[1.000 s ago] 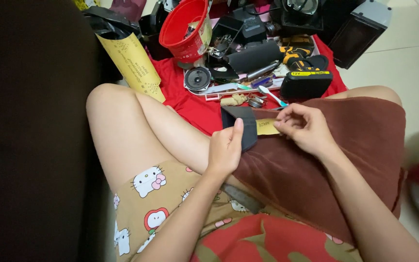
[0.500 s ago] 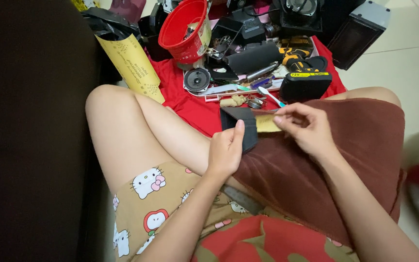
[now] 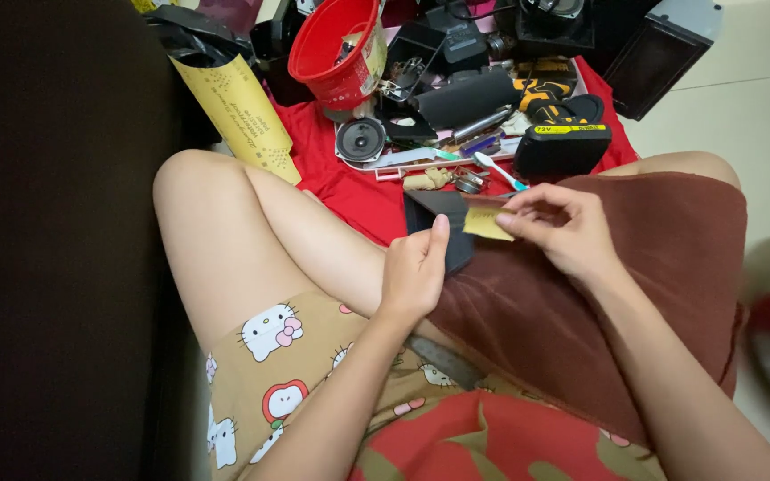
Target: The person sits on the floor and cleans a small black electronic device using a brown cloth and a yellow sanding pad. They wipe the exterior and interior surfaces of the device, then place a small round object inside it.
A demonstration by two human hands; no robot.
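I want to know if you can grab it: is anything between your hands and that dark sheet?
Nothing visible. The left hand already holds the dark sheet, and the right hand pinches its yellowish underside.

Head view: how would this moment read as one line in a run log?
left hand: holds dark sheet | right hand: pinches yellow sandpaper piece against it | brown cloth: over lap | red bucket: behind

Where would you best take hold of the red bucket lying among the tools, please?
Probably by the rim of the red bucket, coming from the near side. It lies tipped with its open mouth towards the person, so the rim edge is exposed, while clutter crowds its far side and the yellow roll flanks its left.
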